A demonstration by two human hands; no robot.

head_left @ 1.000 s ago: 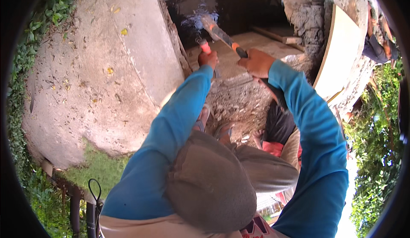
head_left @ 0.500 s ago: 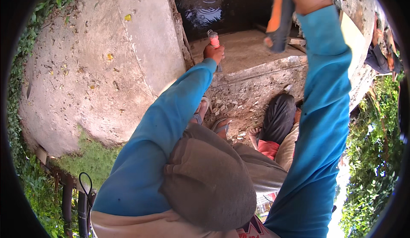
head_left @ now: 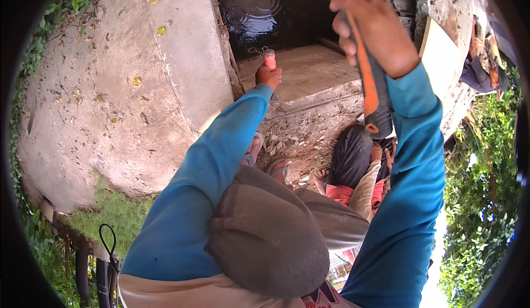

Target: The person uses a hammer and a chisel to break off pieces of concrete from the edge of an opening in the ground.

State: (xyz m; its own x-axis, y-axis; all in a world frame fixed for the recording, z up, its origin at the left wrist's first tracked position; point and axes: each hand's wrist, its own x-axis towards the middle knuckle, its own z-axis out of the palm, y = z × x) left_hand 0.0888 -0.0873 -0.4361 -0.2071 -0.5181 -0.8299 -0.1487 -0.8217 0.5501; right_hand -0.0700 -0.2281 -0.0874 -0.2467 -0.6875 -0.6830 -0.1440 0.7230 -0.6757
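My left hand is closed around a chisel with a pinkish-red grip, its grey struck end pointing up. The chisel stands at the broken edge of a concrete slab, and its lower tip is mostly hidden by the hand and the slab. Raised at the upper right, my right hand wraps round the orange-and-black handle of a hammer. The handle's butt points down toward me. The hammer's head lies outside the picture, past the top edge. A gap separates the hammer from the chisel.
Dark water fills the opening behind the slab. A broad concrete surface with fallen leaves spreads to the left. Rubble lies below the slab edge. Another person crouches close by at the right, beneath my right arm.
My right hand and the hammer have come down in the picture, nearer to me. The left hand keeps its hold on the chisel. The whole view has shifted slightly.
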